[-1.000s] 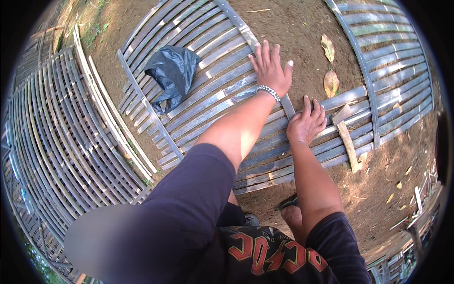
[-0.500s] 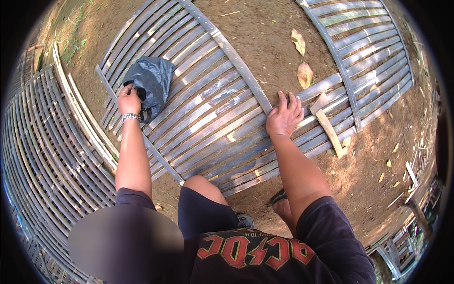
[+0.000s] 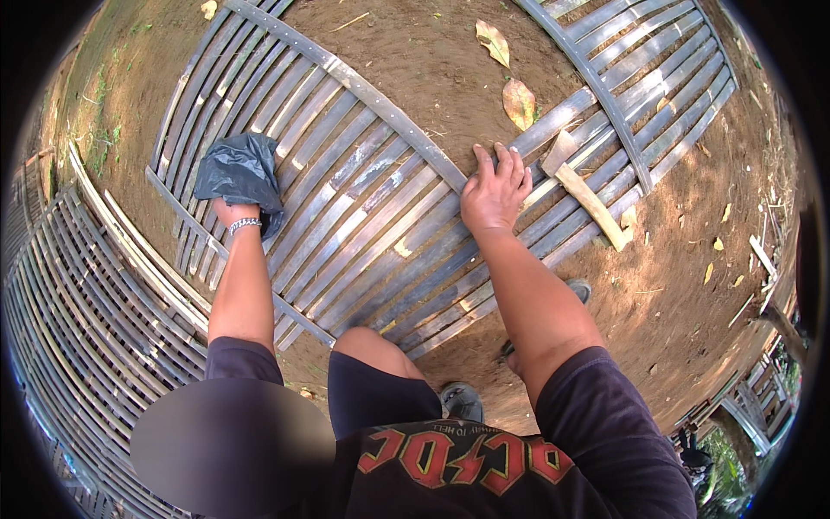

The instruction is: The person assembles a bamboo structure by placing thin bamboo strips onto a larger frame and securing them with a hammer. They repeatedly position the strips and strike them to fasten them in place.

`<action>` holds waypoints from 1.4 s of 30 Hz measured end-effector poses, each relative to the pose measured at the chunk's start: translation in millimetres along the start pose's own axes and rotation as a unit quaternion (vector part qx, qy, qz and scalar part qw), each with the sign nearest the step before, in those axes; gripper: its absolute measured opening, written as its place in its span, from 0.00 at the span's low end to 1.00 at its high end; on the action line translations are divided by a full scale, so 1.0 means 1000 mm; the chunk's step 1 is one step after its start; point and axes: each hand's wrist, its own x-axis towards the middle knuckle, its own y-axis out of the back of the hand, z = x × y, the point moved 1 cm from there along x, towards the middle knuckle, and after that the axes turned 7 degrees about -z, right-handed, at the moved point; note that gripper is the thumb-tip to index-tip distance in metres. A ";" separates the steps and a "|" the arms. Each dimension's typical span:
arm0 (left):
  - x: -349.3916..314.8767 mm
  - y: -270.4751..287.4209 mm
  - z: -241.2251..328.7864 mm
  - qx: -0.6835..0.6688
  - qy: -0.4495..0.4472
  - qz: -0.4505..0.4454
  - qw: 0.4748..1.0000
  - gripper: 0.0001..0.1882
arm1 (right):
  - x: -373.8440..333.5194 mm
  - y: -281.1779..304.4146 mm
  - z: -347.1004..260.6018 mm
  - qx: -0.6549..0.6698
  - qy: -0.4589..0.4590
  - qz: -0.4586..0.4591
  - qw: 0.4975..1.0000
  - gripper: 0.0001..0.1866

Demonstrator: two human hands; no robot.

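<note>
My left hand (image 3: 232,213) holds a black plastic bag (image 3: 238,164). The bag drapes over its fingers, so they are mostly hidden. Below the bag lies a panel of split bamboo slats (image 3: 346,203) joined by nailed cross strips. My right hand (image 3: 494,192) rests on the slats beside the end of a cross strip, its fingers spread and holding nothing. Just right of it, a tool with a flat blade and a curved pale wooden handle (image 3: 593,206) lies across the slats.
More slats of the panel with another cross strip (image 3: 596,82) extend to the far right. A second slatted bamboo panel (image 3: 95,303) lies at left, with long loose strips (image 3: 143,251) beside it. Dry leaves (image 3: 519,104) lie on the dirt ground. My knee (image 3: 376,350) is at the panel's near edge.
My left hand has moved up under the bag, which now covers its fingers. The view has shifted a little. My right hand stays on the slats.
</note>
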 end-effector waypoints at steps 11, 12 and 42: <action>-0.002 -0.030 0.057 0.160 -0.087 -0.075 0.980 0.30 | -0.002 0.006 0.018 -0.011 -0.024 0.009 1.000 0.28; -0.003 -0.026 0.056 0.145 -0.083 -0.079 0.983 0.30 | -0.002 0.006 0.018 -0.011 -0.024 0.009 1.000 0.27; 0.038 -0.010 0.001 0.220 -0.021 -0.081 0.972 0.27 | -0.002 0.004 0.019 -0.023 -0.029 0.002 0.999 0.26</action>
